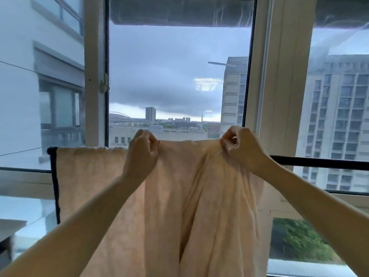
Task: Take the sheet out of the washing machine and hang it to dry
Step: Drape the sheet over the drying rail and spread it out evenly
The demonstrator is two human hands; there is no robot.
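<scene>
A pale peach sheet (175, 206) is hanging over a black rail (319, 161), filling the centre and the 6 o'clock part of the view and running off the bottom edge. The left hand (142, 152), just toward 9 o'clock from centre, is pinching the sheet's top edge, its fingers curling in against the thumb. The right hand (242, 148), toward 3 o'clock from centre, is gripping a bunched fold of the same edge. Between the hands the cloth is lying fairly flat along the top; under the right hand it is gathering into long folds falling toward 6 o'clock. Toward 9 o'clock the sheet is spreading out to the rail's corner, where a dark upright (55, 186) is running down beside the cloth's edge. Past the right hand the rail is showing bare. Behind, a large window (265, 76) is framing grey cloud (169, 76) at 12 o'clock and a tall building (339, 116) at 3 o'clock.
</scene>
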